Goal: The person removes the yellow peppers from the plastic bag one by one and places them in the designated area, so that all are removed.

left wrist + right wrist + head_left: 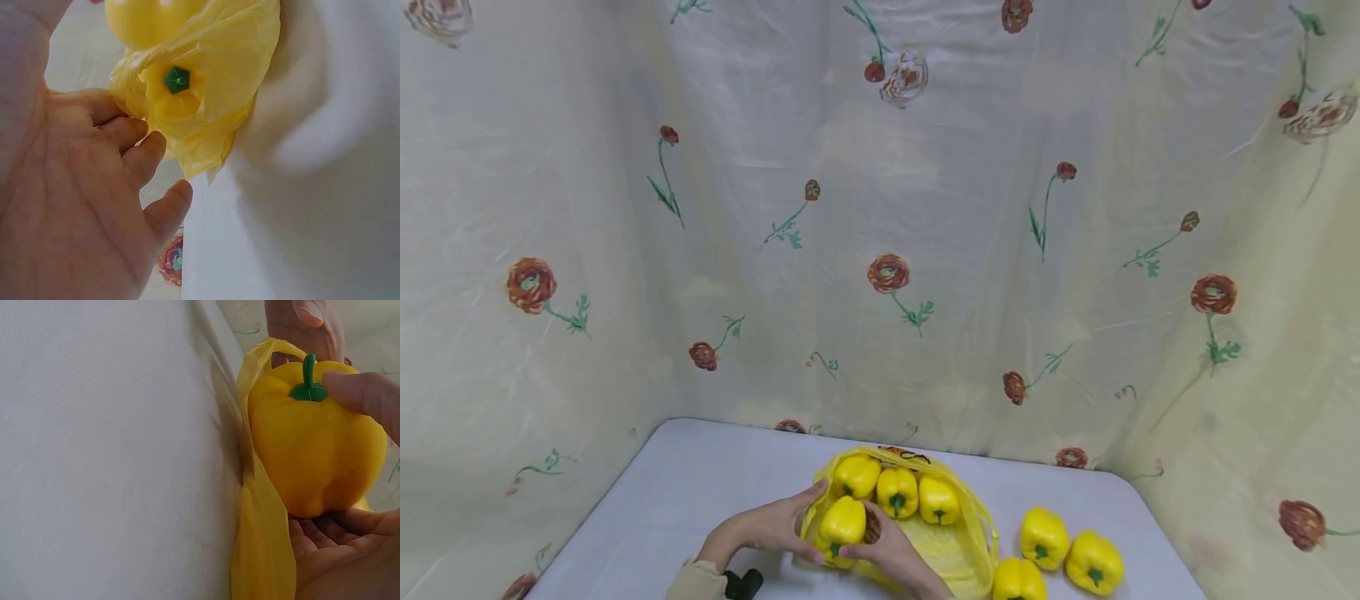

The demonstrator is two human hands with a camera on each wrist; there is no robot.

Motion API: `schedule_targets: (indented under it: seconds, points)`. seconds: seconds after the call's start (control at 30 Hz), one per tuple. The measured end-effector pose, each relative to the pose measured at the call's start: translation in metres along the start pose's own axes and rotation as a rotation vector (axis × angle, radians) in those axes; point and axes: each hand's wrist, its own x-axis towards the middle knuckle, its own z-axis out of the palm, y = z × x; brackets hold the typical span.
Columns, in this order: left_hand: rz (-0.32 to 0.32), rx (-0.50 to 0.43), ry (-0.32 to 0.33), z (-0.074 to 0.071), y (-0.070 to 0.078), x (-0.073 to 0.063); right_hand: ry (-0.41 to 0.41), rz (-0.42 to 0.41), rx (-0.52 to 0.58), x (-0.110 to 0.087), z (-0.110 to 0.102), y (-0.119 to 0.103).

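Note:
My right hand grips a yellow bell pepper at the mouth of a yellow plastic bag. In the right wrist view, the thumb presses beside the green stem of this pepper, with curled fingers beneath it. My left hand is at the bag's left side, its fingertips touching the bag's edge. The left wrist view shows the left hand's loosely bent fingers against the bag. Three more peppers, one of them at the back middle, lie inside the bag.
Three loose yellow peppers, including one at the far right, lie on the white table right of the bag. Flower-patterned curtains enclose the table at the back and sides. A dark strap sits by the left wrist.

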Motion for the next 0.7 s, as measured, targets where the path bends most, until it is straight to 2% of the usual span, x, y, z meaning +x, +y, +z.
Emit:
schedule_targets:
  seconds: [0.33, 0.7]
  points:
    - [-0.015, -0.003, -0.001, 0.000, -0.003, 0.003, -0.039, -0.029, 0.003, -0.007, -0.008, 0.000]
    - [-0.006, -0.002, 0.003, 0.000, -0.003, 0.003, 0.001, -0.027, -0.024, -0.016, -0.015, -0.001]
